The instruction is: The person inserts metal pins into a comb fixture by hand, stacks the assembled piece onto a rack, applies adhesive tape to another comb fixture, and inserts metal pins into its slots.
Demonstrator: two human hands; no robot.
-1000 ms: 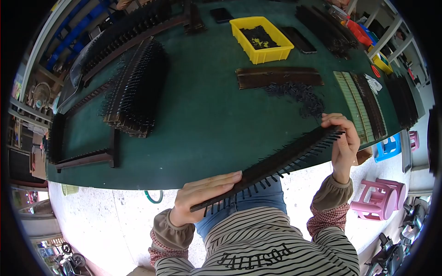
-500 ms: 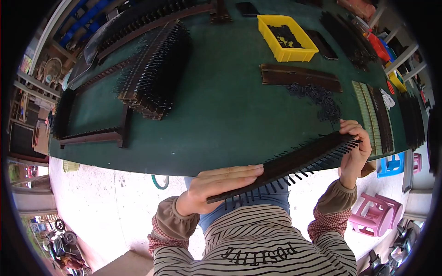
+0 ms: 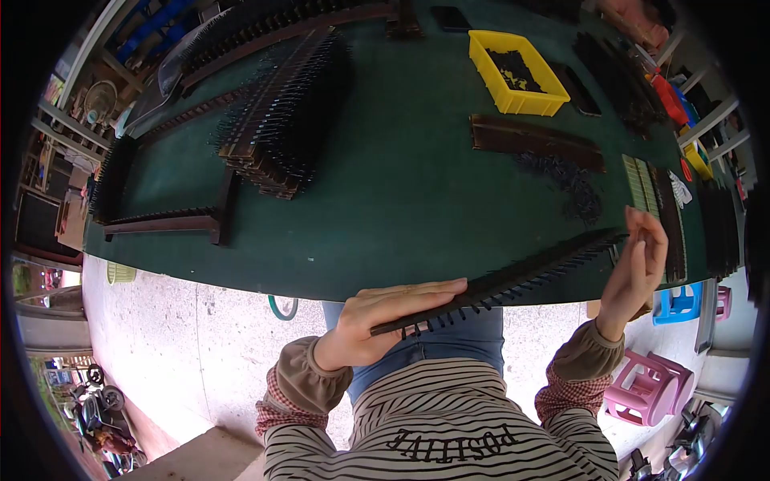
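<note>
A long dark strip with black pegs sticking out along its edges slants upward to the right, over the table's front edge. My left hand is closed around its lower left end, with the fingers lying along the top. At the upper right end is my right hand, its fingers bent together near the thumb. Whatever these fingertips hold is too small to make out. Loose small black pegs lie in a heap beyond the strip, beside a flat brown wooden board.
A yellow bin with black bits stands at the back right, near a dark phone. Stacked bristly strips and a wooden rack occupy the left. A green slatted mat lies right. Pink stools stand on the floor.
My right hand has shifted slightly right from its grip around the strip's far end, and its fingers have bent together. The strip has tilted a little; my left hand still holds it.
</note>
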